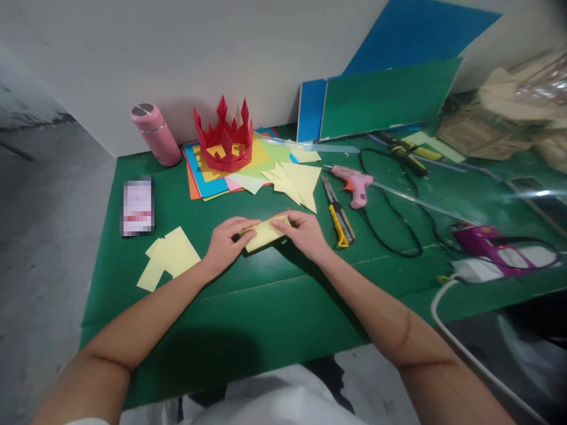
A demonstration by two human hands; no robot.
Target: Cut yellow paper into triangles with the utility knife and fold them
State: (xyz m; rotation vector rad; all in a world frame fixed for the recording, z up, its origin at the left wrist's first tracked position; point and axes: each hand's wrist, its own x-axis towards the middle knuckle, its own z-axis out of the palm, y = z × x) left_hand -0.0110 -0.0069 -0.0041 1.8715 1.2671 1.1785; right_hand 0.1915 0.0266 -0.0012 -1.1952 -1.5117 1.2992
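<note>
A pale yellow paper piece [266, 232] lies folded on the green table [248, 319], held from both sides. My left hand [225, 243] pinches its left end with curled fingers. My right hand [302, 234] presses its right end, fingers closed on the paper. Just beyond the hands sits a heap of folded yellow triangles [296, 182]. Behind that, a red paper crown [225, 141] stands on a stack of coloured sheets [208, 177]. Loose yellow paper offcuts [170, 256] lie to the left of my left hand.
A pink bottle [156, 134] and a phone [137, 206] sit at the left. Right of my hands lie a yellow utility knife [337, 213], a pink glue gun [357, 184] with a black cord, and a purple tool [491, 243]. Green and blue boards [385, 97] lean on the wall.
</note>
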